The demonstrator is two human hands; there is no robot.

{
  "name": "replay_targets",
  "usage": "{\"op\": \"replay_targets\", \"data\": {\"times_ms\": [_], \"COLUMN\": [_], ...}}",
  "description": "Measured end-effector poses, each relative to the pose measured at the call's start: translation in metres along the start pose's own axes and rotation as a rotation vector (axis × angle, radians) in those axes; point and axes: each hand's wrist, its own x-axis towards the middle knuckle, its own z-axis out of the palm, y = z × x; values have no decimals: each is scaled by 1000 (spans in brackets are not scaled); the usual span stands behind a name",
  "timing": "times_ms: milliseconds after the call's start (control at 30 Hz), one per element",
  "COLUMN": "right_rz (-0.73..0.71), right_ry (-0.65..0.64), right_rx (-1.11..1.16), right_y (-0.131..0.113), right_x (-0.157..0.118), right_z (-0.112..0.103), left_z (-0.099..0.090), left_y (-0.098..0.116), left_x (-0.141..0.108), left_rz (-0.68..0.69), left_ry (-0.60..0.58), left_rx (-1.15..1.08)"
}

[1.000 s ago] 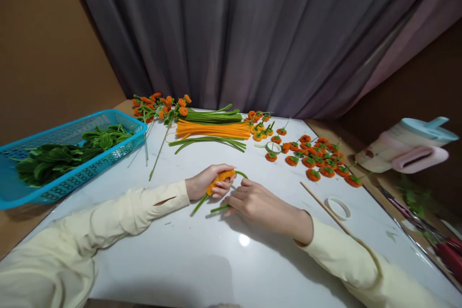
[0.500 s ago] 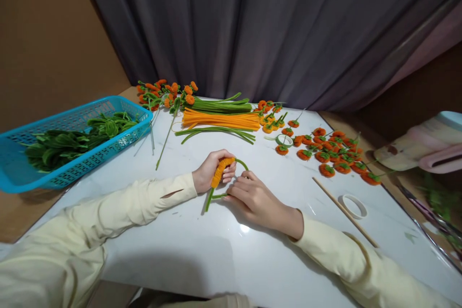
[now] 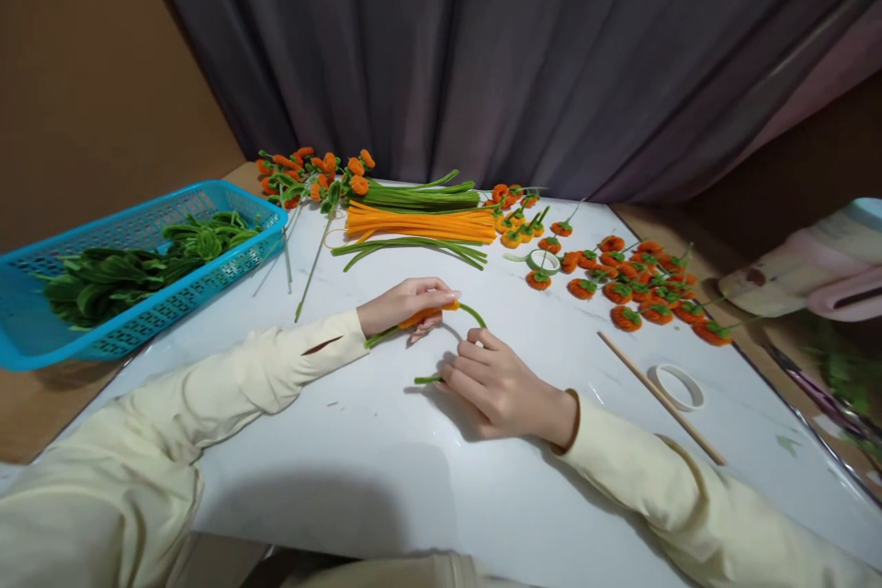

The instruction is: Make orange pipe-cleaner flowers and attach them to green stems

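Observation:
Near the middle of the white table, my left hand (image 3: 406, 301) is closed round an orange coil (image 3: 422, 317), which it partly covers. Out of both ends of the coil comes a green fuzzy stem (image 3: 472, 313), curving on the right towards my right hand. My right hand (image 3: 492, 386) grips that stem with its fingers curled, and a short green end pokes out at its left side. Beyond the hands lie a bundle of orange stems (image 3: 420, 223) and green stems (image 3: 417, 197).
A blue basket (image 3: 197, 268) of green leaves stands at the left. Orange flower heads (image 3: 627, 319) lie at the right, past a wooden stick (image 3: 661, 398) and a white tape roll (image 3: 677, 387). A pitcher (image 3: 803, 262) is at the far right.
My left hand has turned over the orange coil, which now lies flatter and is more hidden. My right hand has shifted slightly right with the stem.

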Motion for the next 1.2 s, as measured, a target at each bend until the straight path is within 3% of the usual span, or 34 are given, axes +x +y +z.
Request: {"op": "replay_targets", "data": {"times_ms": [200, 400, 767, 933, 1200], "right_rz": [-24, -25, -31, -29, -94], "right_ry": [81, 151, 87, 44, 37], "right_rx": [-47, -75, -88, -86, -88], "right_y": [4, 7, 7, 8, 8], "right_x": [-5, -6, -8, -10, -8], "right_z": [2, -1, 3, 5, 5], "left_z": [-13, -15, -18, -9, 11], "left_y": [3, 2, 2, 9, 4], "left_x": [1, 0, 1, 1, -4], "left_rz": [-92, -78, -90, -148, -162], "left_ry": [-154, -170, -286, -282, -169], "left_rx": [216, 269, 245, 304, 361]}}
